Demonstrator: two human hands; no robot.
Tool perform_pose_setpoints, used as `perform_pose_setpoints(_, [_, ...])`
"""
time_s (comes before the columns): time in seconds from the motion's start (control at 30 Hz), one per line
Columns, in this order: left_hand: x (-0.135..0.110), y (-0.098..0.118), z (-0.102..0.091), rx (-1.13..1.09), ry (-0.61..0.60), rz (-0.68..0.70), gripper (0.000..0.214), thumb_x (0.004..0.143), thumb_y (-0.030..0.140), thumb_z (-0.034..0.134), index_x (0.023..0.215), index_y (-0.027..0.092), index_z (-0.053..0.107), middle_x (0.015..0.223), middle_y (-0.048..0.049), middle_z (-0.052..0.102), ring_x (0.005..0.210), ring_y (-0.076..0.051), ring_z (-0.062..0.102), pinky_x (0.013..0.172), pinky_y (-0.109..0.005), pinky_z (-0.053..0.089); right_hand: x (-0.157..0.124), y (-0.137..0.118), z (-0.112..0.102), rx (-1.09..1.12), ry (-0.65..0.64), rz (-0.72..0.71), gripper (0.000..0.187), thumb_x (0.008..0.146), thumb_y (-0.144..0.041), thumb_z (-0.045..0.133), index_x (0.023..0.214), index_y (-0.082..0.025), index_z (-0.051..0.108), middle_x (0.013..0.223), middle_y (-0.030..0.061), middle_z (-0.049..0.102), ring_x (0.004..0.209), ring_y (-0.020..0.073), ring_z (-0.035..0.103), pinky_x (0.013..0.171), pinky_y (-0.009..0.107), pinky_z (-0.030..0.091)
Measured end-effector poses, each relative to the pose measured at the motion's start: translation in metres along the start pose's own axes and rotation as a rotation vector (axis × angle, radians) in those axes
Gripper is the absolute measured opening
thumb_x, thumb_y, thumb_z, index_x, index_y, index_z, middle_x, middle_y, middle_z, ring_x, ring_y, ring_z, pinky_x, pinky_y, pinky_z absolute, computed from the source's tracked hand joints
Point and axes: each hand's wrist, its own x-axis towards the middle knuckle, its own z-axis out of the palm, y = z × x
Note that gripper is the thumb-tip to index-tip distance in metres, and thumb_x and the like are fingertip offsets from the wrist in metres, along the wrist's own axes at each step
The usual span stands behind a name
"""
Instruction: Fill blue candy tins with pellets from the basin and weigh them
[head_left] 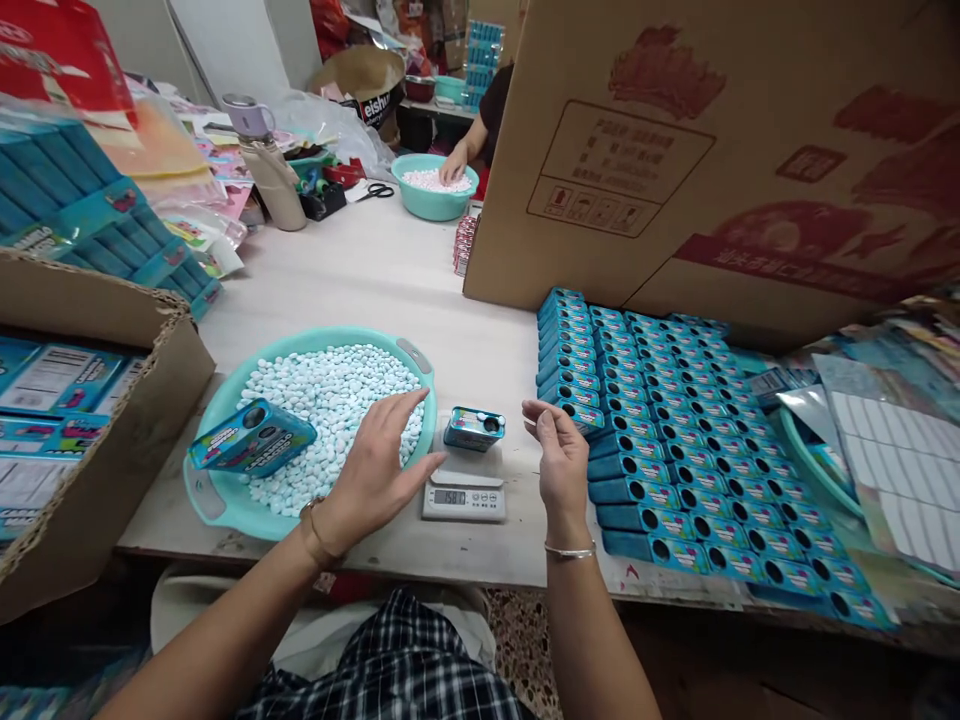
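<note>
Your left hand hovers spread over the basin of candies, right hand fingers loosely curled, empty, flanking the tin on the scale.

My left hand open, palm down, fingers spread, my right hand raised — fingertips pinched loosely, both wrists braceleted

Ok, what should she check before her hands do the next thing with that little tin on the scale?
1. Little tin sits fully on the scale: ok.
2. Scale display lit and showing digits: ok.
3. Tin's hole visible on its end: ok; how full it is: cannot tell.
4. Left hand over the teal basin of white candies, nothing visibly held: ok.
5. Right hand clear of the tin, fingers pinched; holding a candy: cannot tell.
6. Rows of blue tins lying beside the scale: ok.
</note>
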Motion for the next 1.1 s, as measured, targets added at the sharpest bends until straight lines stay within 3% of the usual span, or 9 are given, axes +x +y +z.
perform_pose_setpoints(0.1, [0.01, 0.0, 0.009, 0.062, -0.053, 0.03, 0.061, 0.086, 0.034, 0.06, 0.14, 0.02, 0.035, 0.134, -0.012, 0.05, 0.125, -0.028, 0.044, 0.107, -0.046, 0.038, -0.003, 0.0, -0.003, -0.069, 0.005, -0.047, 0.029, 0.094, -0.037, 0.048, 0.107, -0.019, 0.066, 0.109, 0.0092, 0.068, 0.101, 0.0218, 0.063, 0.091, 0.043, 0.049])
perform_pose_setpoints(0.17, [0.017, 0.001, 0.015, 0.126, -0.096, 0.032, 0.061, 0.086, 0.032, 0.06, 0.14, 0.018, 0.035, 0.134, -0.013, 0.05, 0.124, -0.029, 0.044, 0.105, -0.047, 0.037, -0.004, -0.003, -0.001, -0.233, -0.048, -0.19, 0.027, 0.095, -0.032, 0.047, 0.111, -0.021, 0.065, 0.11, 0.0088, 0.066, 0.104, 0.0218, 0.06, 0.093, 0.043, 0.047])
perform_pose_setpoints(0.33, [0.032, 0.006, 0.028, 0.261, -0.198, 0.029, 0.058, 0.083, 0.026, 0.06, 0.137, 0.018, 0.04, 0.131, -0.0112, 0.052, 0.123, -0.031, 0.042, 0.106, -0.05, 0.034, -0.002, -0.022, 0.009, -0.821, -0.437, -0.662, 0.042, 0.093, -0.019, 0.048, 0.134, -0.026, 0.052, 0.13, 0.0103, 0.056, 0.113, 0.0265, 0.048, 0.096, 0.046, 0.041])
perform_pose_setpoints(0.4, [0.036, 0.007, 0.033, 0.287, -0.233, 0.033, 0.057, 0.081, 0.022, 0.061, 0.135, 0.018, 0.042, 0.129, -0.0103, 0.054, 0.122, -0.031, 0.043, 0.107, -0.052, 0.031, 0.001, -0.027, 0.011, -1.017, -0.567, -0.757, 0.047, 0.091, -0.015, 0.046, 0.136, -0.027, 0.05, 0.135, 0.0108, 0.053, 0.113, 0.029, 0.046, 0.093, 0.048, 0.041])
perform_pose_setpoints(0.47, [0.039, 0.007, 0.038, 0.308, -0.261, 0.031, 0.055, 0.081, 0.021, 0.061, 0.133, 0.018, 0.045, 0.127, -0.0101, 0.055, 0.121, -0.032, 0.043, 0.108, -0.054, 0.029, 0.005, -0.027, 0.009, -1.143, -0.612, -0.804, 0.048, 0.09, -0.012, 0.045, 0.135, -0.025, 0.051, 0.134, 0.0121, 0.053, 0.111, 0.0305, 0.047, 0.09, 0.049, 0.043])
perform_pose_setpoints(0.63, [0.041, 0.003, 0.047, 0.346, -0.296, 0.035, 0.043, 0.081, 0.022, 0.062, 0.122, 0.021, 0.052, 0.118, -0.0084, 0.061, 0.12, -0.032, 0.044, 0.11, -0.06, 0.021, 0.009, -0.013, -0.002, -1.111, -0.6, -0.791, 0.045, 0.09, -0.006, 0.04, 0.13, -0.019, 0.055, 0.124, 0.015, 0.058, 0.104, 0.0274, 0.052, 0.087, 0.044, 0.048])
perform_pose_setpoints(0.87, [0.041, -0.002, 0.054, 0.346, -0.318, 0.019, 0.028, 0.079, 0.019, 0.06, 0.107, 0.02, 0.058, 0.104, -0.0064, 0.064, 0.114, -0.029, 0.048, 0.113, -0.057, 0.018, 0.002, -0.007, 0.004, -0.586, -0.412, -0.526, 0.025, 0.093, -0.017, 0.047, 0.111, -0.024, 0.064, 0.105, 0.0072, 0.065, 0.1, 0.0199, 0.06, 0.089, 0.036, 0.049])
perform_pose_setpoints(0.97, [0.041, -0.004, 0.054, 0.286, -0.311, 0.003, 0.028, 0.078, 0.017, 0.058, 0.106, 0.02, 0.059, 0.104, -0.0071, 0.065, 0.114, -0.028, 0.05, 0.114, -0.056, 0.016, 0.005, -0.017, 0.008, -0.608, -0.412, -0.46, 0.019, 0.094, -0.02, 0.047, 0.1, -0.023, 0.065, 0.096, 0.0062, 0.064, 0.093, 0.0194, 0.06, 0.082, 0.034, 0.048])
perform_pose_setpoints(1.1, [0.04, -0.007, 0.056, 0.189, -0.273, 0.021, 0.028, 0.077, 0.016, 0.059, 0.105, 0.019, 0.06, 0.102, -0.008, 0.066, 0.108, -0.027, 0.055, 0.113, -0.058, 0.017, 0.018, -0.028, 0.005, -0.771, -0.537, -0.442, 0.015, 0.092, -0.022, 0.049, 0.09, -0.022, 0.065, 0.088, 0.0042, 0.058, 0.08, 0.0177, 0.057, 0.07, 0.03, 0.045])
